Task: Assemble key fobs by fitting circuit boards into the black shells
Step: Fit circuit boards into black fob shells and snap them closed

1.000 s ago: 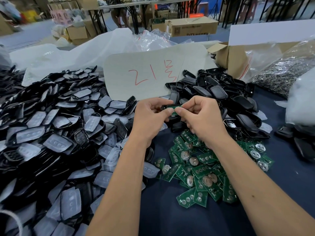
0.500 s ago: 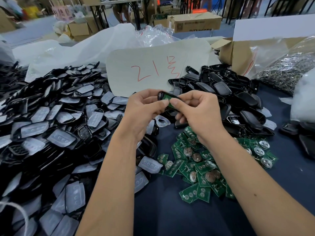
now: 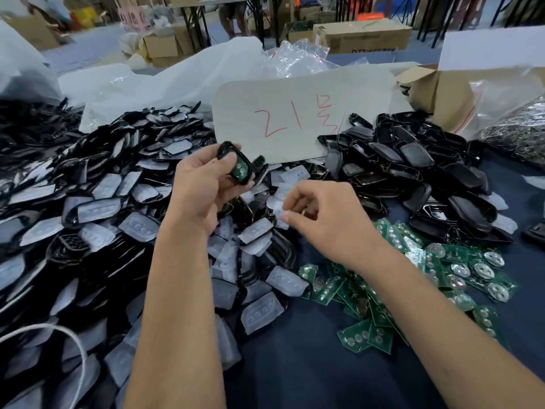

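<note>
Head view: we see the left hand raised above the table, fingers and thumb curled round a black shell with a green board seated in its open face; the shell tilts, its near end lower. The right hand is apart from the shell, lower and to the right, fingers loosely curled with thumb and forefinger close together near a pale rubber pad; we cannot tell whether it pinches that pad or merely hovers over it. Under and left of the left forearm spreads a big heap of shells with pads, faces up, reaching to the left edge. Far right of centre lies a second heap of bare shells, glossy, with no pads showing. Near the right forearm, loose boards are scattered on the dark cloth, several with round metal battery clips. Behind the hands stands a pale card marked in red. A cardboard box sits at far right, a clear bag of small metal parts beside it. A white cord loops at lower left.
</note>
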`<state>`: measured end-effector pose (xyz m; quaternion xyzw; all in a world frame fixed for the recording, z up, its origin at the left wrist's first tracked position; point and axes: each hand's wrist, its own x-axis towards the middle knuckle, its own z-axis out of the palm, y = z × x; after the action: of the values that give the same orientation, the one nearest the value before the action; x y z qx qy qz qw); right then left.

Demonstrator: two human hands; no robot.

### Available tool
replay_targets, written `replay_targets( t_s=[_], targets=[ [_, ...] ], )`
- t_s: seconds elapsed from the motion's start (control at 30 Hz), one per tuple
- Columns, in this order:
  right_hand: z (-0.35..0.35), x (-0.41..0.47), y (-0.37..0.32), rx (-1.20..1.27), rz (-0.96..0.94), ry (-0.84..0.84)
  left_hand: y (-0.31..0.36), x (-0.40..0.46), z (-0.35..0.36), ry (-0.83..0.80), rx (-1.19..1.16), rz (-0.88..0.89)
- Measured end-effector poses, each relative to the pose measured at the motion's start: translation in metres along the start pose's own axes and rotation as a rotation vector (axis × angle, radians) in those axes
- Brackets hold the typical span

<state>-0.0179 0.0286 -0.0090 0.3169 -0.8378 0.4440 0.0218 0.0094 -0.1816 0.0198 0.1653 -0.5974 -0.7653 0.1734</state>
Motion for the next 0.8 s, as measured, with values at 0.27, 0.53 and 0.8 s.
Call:
replay_targets(
  t_s=[0.27, 0.53, 0.8],
  targets=[
    [0.016, 0.000, -0.006, -0.522, -0.378, -0.262, -0.002, 0.003, -0.007, 0.160, -0.056, 0.041],
    [0.010, 0.001, -0.006, -0.457, -0.347, -0.221, -0.006, 0.000, -0.003, 0.214, 0.121, 0.177],
    [-0.013, -0.001, -0.050, -0.300, -0.145, -0.461, -0.002, -0.002, -0.005, 0.208, 0.162, 0.191]
  ],
)
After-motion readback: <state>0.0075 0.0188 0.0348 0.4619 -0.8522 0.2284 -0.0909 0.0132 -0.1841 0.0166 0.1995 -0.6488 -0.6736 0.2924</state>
